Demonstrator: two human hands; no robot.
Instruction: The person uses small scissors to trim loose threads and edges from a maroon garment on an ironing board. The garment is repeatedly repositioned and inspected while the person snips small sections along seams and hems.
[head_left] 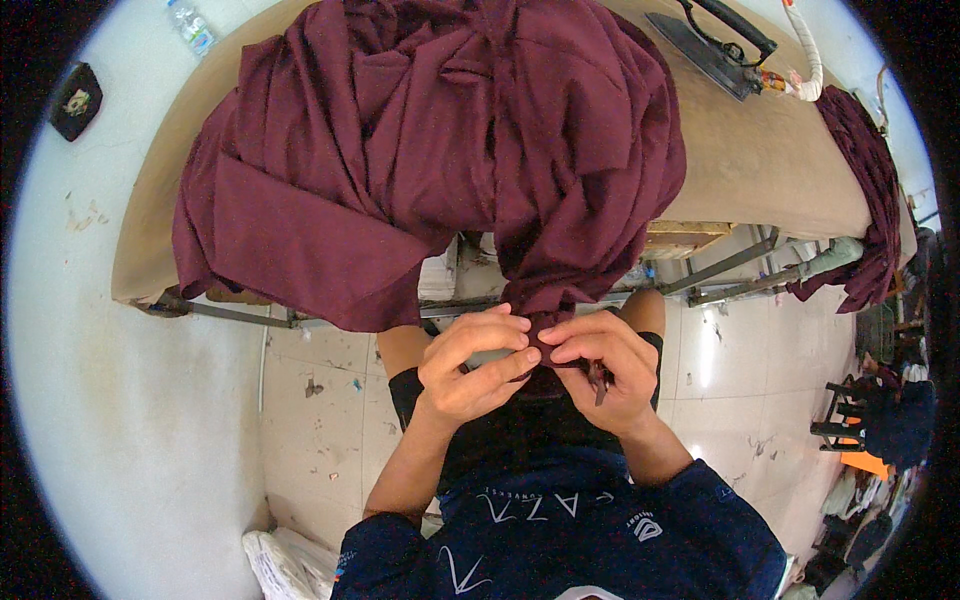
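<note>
A large maroon cloth garment (400,200) lies bunched over the padded table (770,170), with part of it hanging off the near edge toward my lap. Both hands meet at the end of this hanging part. My left hand (470,362) pinches the cloth between thumb and fingers. From the other side, my right hand (615,362) grips the same piece, its fingertips close to those of the left. A small dark pointed thing (598,382) pokes out below the right fingers; its kind is not clear. My fingers hide the cloth's very end.
An iron (708,50) with a white-wrapped hose rests at the table's far right. More maroon cloth (868,195) drapes over the right end. A plastic bottle (192,28) stands at the far left. At right are a dark stool (842,420) and piled clothes; a white bundle (285,565) lies lower left.
</note>
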